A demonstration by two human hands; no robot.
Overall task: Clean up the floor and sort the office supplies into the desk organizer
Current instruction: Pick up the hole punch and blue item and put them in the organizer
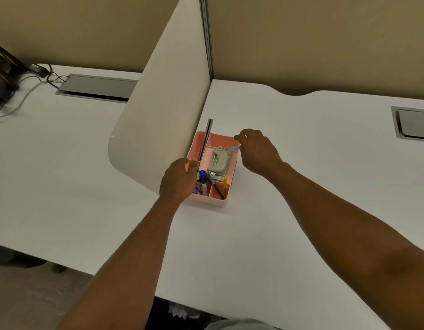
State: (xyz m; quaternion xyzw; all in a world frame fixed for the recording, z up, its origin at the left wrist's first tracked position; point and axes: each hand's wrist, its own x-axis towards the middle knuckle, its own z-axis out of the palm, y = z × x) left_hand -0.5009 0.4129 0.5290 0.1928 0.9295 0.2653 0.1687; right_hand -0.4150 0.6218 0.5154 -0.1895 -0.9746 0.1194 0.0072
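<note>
A pink desk organizer (221, 201) stands on the white desk (301, 186), close against the cream divider panel (163, 110). It holds a grey hole punch (219, 161), blue markers (201, 179), a black pen and a yellow pen (225, 184), a long dark ruler (206, 136) leaning at the back left, and a small blue round item (234, 149). My left hand (178, 181) curls over the organizer's left wall and grips it. My right hand (258, 150) hovers at the far right corner, fingers bent and apart, holding nothing.
A second white desk lies left of the divider, with a grey cable hatch (96, 88), black cables (27, 75) and a dark device at the far left. Another hatch (413, 125) sits at the right. Tan partition walls rise behind. Floor shows below the desk edge.
</note>
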